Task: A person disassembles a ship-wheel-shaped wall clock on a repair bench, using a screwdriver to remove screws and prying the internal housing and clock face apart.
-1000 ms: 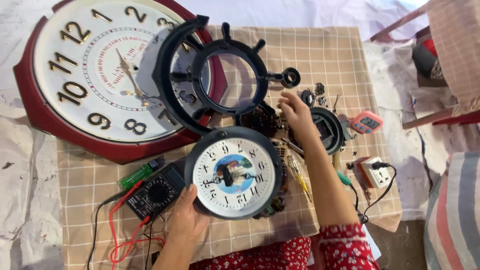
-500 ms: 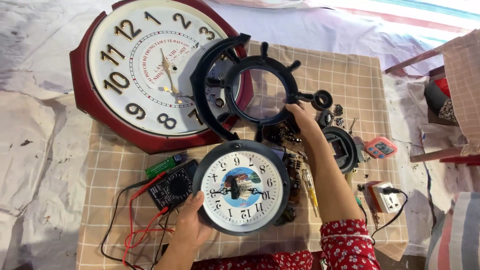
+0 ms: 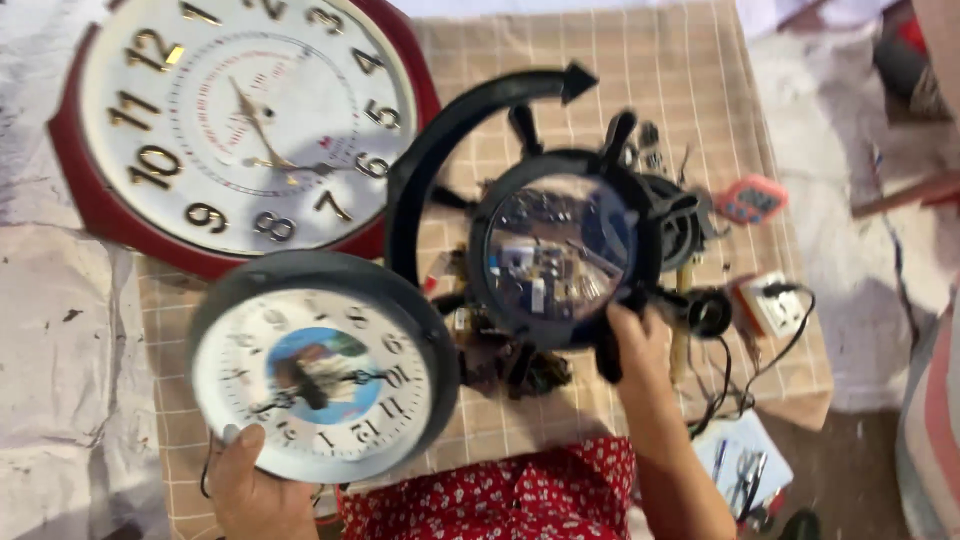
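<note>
The ship's-wheel frame (image 3: 560,250), previously flat on the checked cloth (image 3: 690,60), is now raised in the closed right hand (image 3: 632,335) — the round clock (image 3: 322,372), gripped by the left hand (image 3: 255,480), has been shifted leftward.

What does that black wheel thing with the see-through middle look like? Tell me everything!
The black ship's-wheel frame looks like dark plastic: a round ring with short handle spokes poking outward and a curved arrow-tipped arc sweeping over its top left. Its middle is a clear round pane that reflects light and shows small parts behind it. It is lifted and tilted above the checked cloth, slightly blurred. The right hand grips it at the lower right rim. It sits right of the small round clock.
</note>
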